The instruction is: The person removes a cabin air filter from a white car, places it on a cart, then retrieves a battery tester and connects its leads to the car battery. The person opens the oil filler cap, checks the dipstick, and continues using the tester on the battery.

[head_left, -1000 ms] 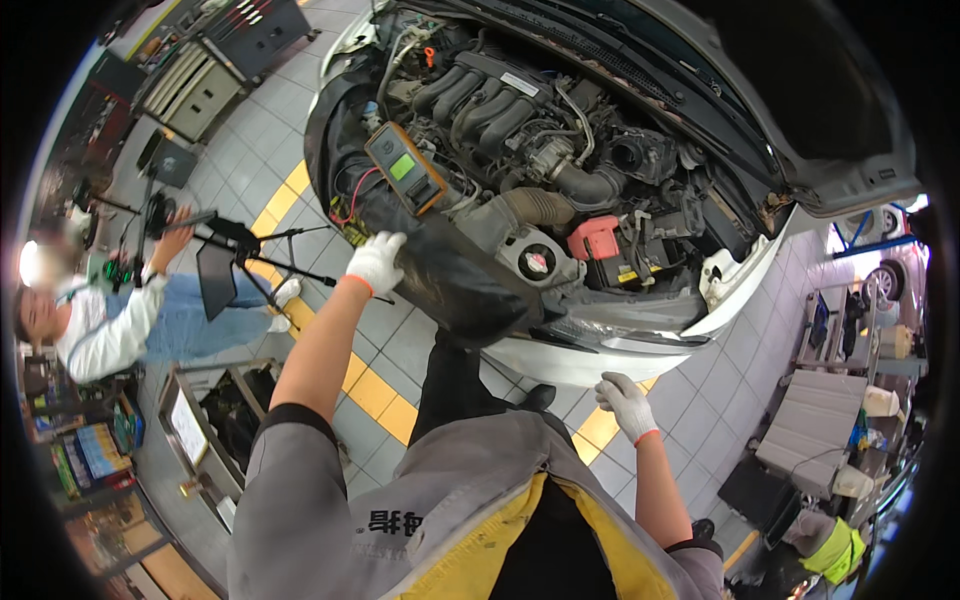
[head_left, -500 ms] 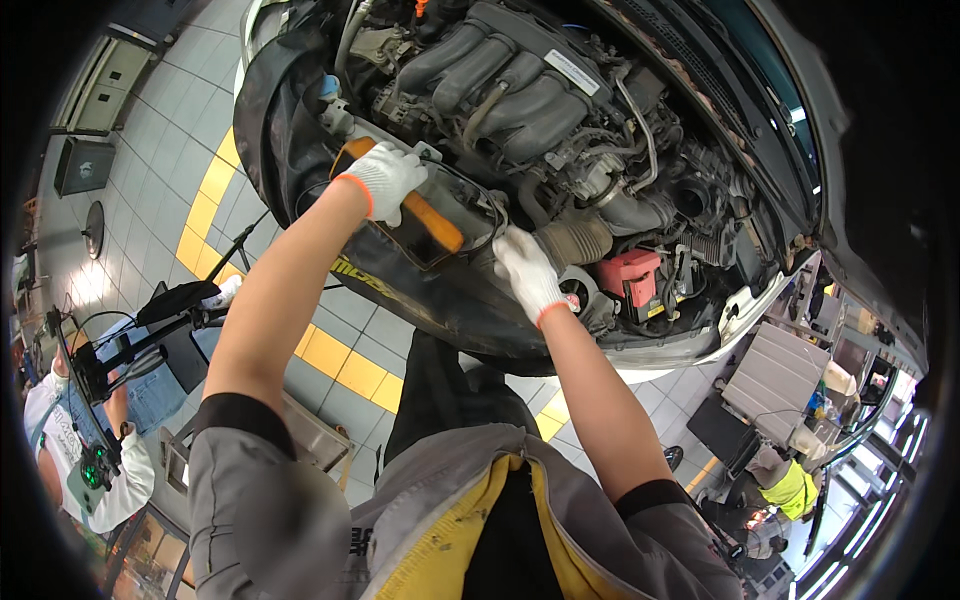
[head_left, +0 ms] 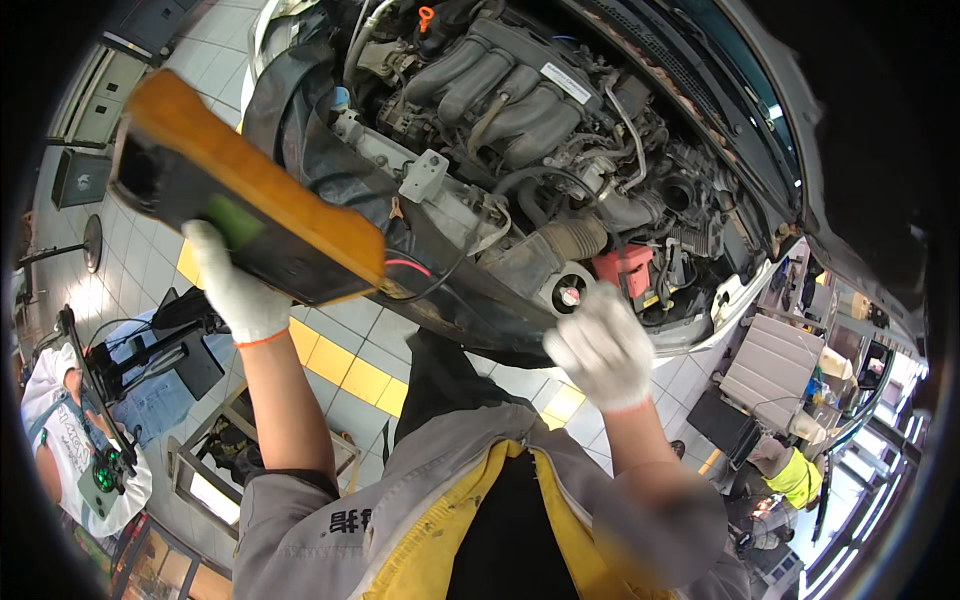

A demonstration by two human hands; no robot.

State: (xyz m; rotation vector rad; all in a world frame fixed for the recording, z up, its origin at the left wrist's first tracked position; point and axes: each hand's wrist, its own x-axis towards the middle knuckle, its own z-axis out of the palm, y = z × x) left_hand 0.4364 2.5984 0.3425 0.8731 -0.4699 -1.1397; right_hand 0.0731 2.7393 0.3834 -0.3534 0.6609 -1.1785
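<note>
My left hand (head_left: pixel 245 300), in a white glove with an orange cuff, grips a large orange-and-black handheld meter (head_left: pixel 290 210). The meter is raised at a tilt in front of the car's left side, with the thumb on its dark face beside a green patch. My right hand (head_left: pixel 603 355), also gloved, is in front of the engine bay's near edge. Its fingers look curled but are blurred, and I cannot make out anything in them. A black cable (head_left: pixel 560 172) arcs over the engine bay and down toward this hand. A short red lead (head_left: pixel 408 265) shows beside the meter's lower end.
The open engine bay holds a ribbed intake hose (head_left: pixel 575 238), a black intake manifold (head_left: pixel 510 90) and a red cover (head_left: pixel 625 270). A dark fender cover (head_left: pixel 330 165) drapes the front edge. A person in white (head_left: pixel 75 440) is at left; another in a yellow vest (head_left: pixel 795 480) is at right.
The left hand has lifted the meter off the car's front edge and brought it up and left, closer to me. The right hand has moved back and right, away from the engine bay.
</note>
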